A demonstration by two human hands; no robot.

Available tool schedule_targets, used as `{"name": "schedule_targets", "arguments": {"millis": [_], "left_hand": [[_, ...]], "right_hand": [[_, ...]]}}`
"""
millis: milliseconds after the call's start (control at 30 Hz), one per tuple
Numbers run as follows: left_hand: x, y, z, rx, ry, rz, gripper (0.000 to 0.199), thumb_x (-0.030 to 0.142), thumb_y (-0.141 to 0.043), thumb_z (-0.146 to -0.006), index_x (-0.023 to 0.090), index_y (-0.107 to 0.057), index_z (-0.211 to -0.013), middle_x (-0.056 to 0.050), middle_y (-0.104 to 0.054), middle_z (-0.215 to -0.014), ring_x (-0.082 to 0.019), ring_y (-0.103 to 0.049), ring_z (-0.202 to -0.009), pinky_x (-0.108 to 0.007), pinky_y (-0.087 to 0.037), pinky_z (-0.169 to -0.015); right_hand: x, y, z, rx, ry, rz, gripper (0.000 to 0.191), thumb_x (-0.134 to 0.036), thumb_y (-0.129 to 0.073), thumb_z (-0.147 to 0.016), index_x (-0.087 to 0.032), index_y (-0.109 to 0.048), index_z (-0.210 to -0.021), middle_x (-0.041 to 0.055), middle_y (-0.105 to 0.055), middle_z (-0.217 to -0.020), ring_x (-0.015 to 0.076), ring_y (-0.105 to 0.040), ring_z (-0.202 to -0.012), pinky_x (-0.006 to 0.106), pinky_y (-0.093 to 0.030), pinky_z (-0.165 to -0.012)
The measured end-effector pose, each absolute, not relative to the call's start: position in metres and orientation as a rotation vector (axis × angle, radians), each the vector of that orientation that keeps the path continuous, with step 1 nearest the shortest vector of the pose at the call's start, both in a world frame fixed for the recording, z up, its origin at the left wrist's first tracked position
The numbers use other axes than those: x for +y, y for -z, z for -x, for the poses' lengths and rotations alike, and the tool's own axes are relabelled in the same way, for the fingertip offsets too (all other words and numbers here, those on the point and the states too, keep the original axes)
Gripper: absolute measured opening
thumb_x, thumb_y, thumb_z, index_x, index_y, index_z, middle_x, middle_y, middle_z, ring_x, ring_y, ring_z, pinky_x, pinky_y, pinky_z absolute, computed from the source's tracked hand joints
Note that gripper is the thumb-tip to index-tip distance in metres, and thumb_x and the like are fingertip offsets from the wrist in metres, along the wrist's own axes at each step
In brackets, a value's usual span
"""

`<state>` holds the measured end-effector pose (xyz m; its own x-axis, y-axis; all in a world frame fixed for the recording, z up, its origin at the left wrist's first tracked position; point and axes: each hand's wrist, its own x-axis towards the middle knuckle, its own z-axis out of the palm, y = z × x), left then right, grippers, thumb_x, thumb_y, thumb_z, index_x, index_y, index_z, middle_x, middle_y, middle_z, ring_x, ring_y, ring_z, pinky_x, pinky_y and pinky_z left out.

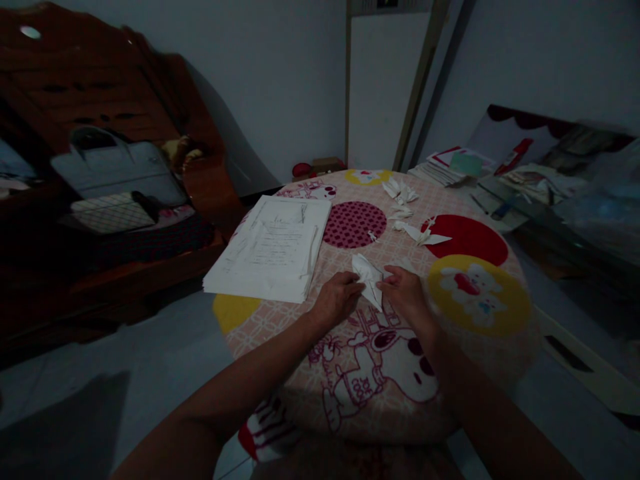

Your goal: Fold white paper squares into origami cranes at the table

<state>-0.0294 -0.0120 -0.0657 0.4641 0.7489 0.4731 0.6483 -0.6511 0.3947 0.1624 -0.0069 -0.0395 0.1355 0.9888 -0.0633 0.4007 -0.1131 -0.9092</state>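
A folded white paper piece (369,277), pointed at its lower end, is held between both hands above the round table's patterned cloth (300,347). My left hand (339,298) pinches its left edge, fingers closed. On the other side, my right hand (406,291) grips the right edge between thumb and fingers. Beyond the hands lie a folded paper bird (425,235) and several more folded white paper shapes (400,191). A tiny white scrap (373,236) rests on the purple dotted circle. To the left sits a thick stack of white paper sheets (270,250).
A wooden bench (90,73) at the left carries a pale handbag (120,170) and a checked pouch (115,213). At the right, papers (445,170) and other items lie on a glass-topped surface (530,213). A red bowl (301,169) shows behind the table.
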Motion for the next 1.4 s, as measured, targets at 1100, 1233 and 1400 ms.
{"name": "schedule_targets", "arguments": {"millis": [1100,1233,1400], "left_hand": [[0.035,0.015,0.007,0.915,-1.093,-0.896,0.033,0.035,-0.088,-0.055,0.014,-0.075,-0.078,-0.004,-0.071,-0.077,-0.010,-0.059,-0.062,-0.022,-0.046,-0.059],[0.034,0.020,0.008,0.888,-1.082,-0.899,0.035,0.034,-0.088,-0.055,0.013,-0.076,-0.081,-0.006,-0.072,-0.078,-0.013,-0.062,-0.064,-0.025,-0.049,-0.063],[0.035,0.026,0.008,0.941,-1.176,-0.893,0.045,0.033,-0.088,-0.057,0.015,-0.075,-0.096,-0.006,-0.073,-0.080,-0.014,-0.063,-0.066,-0.027,-0.051,-0.065]], "right_hand": [[0.008,0.029,-0.182,-1.060,-1.462,1.144,0.033,-0.044,-0.073,-0.072,-0.015,-0.070,-0.086,0.0026,-0.068,-0.057,0.0117,-0.055,-0.040,0.023,-0.041,-0.042],[0.008,0.033,-0.179,-1.081,-1.485,1.147,0.032,-0.045,-0.072,-0.072,-0.015,-0.069,-0.083,0.0031,-0.068,-0.056,0.0122,-0.057,-0.039,0.022,-0.042,-0.041],[0.004,0.029,-0.169,-0.950,-1.477,1.146,0.030,-0.041,-0.076,-0.067,-0.016,-0.065,-0.080,0.0012,-0.066,-0.054,0.0148,-0.062,-0.045,0.022,-0.047,-0.041]]}}
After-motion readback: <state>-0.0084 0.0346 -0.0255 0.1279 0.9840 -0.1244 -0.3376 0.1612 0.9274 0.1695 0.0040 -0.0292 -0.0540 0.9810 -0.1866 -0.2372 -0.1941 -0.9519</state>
